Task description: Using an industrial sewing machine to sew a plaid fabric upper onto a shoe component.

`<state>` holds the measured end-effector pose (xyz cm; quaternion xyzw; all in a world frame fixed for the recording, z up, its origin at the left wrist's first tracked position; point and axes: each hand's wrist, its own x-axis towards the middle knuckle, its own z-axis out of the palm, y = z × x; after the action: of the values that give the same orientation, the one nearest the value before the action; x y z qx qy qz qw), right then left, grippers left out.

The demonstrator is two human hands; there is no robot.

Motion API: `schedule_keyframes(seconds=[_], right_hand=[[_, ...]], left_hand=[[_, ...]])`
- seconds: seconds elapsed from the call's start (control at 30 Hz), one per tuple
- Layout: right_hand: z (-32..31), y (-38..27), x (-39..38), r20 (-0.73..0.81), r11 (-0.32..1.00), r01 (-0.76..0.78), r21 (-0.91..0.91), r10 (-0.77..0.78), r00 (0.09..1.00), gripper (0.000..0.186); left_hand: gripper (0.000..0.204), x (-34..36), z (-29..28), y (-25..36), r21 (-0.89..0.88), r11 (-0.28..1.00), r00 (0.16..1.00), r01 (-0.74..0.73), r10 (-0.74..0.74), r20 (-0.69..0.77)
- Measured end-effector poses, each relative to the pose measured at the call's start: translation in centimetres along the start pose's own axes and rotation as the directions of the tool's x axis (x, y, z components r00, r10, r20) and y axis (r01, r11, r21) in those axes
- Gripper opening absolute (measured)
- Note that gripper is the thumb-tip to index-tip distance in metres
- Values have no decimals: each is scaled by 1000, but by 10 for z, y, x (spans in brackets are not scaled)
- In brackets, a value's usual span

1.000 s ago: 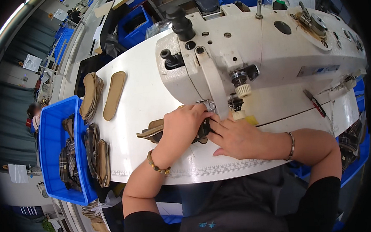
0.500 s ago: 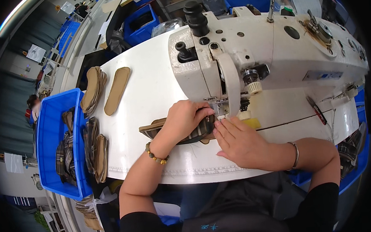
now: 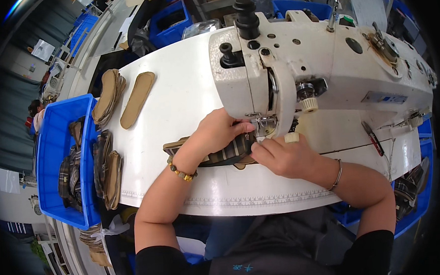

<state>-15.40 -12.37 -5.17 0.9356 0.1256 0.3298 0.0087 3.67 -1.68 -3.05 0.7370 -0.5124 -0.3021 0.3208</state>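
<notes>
Striped fabric pouch [image 3: 227, 153], dark with tan at its edges, lies at the middle of the frame on the white sewing table [image 3: 173, 110], its right end beside the metal presser foot [image 3: 265, 126] of the white sewing machine [image 3: 300, 52]. The left hand [image 3: 217, 132] reaches over the pouch from its left part; thumb and forefinger are drawn together, clamped on the upper right edge just left of the foot. The right hand [image 3: 284, 157] has its fingers curled and close together, their tips touching the pouch's right end; whether they pinch the cloth cannot be told, since the knuckles hide it.

The machine head closes in the space directly above both hands. Bare white surface runs from the left wrist up to the machine's left side, and a narrower strip lies below the pouch, down to the ruler strip [image 3: 254, 202] along the table's curved near edge. At centre left a single tan oval panel [image 3: 138, 99] lies beside a stack of tan panels [image 3: 107, 96]. A blue bin [image 3: 90, 168] stands against the table's left edge. Right of the right hand, red-handled snips [image 3: 373, 138] rest near the machine base.
</notes>
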Motion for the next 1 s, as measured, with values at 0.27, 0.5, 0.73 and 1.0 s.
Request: schedule_keyframes(seconds=[0.27,0.5,0.73,1.0], right_hand=[[-5,-6,0,-34,992,78,-96,-82,996,18],[-1,-14,-5,72,995,94,-34,-91,993,21],[-10,-21,-3,113,980,144,-137,-129,985,17],[-11,-23,-5,111,986,122,-116,-109,988,19]], left_hand=[[24,-6,-1,30,197,977,997,75,-75,-9],[14,-20,-7,25,236,968,996,-86,84,15],[11,-25,-1,34,477,874,990,-94,133,-49],[10,-25,5,29,472,872,974,-130,203,-106]])
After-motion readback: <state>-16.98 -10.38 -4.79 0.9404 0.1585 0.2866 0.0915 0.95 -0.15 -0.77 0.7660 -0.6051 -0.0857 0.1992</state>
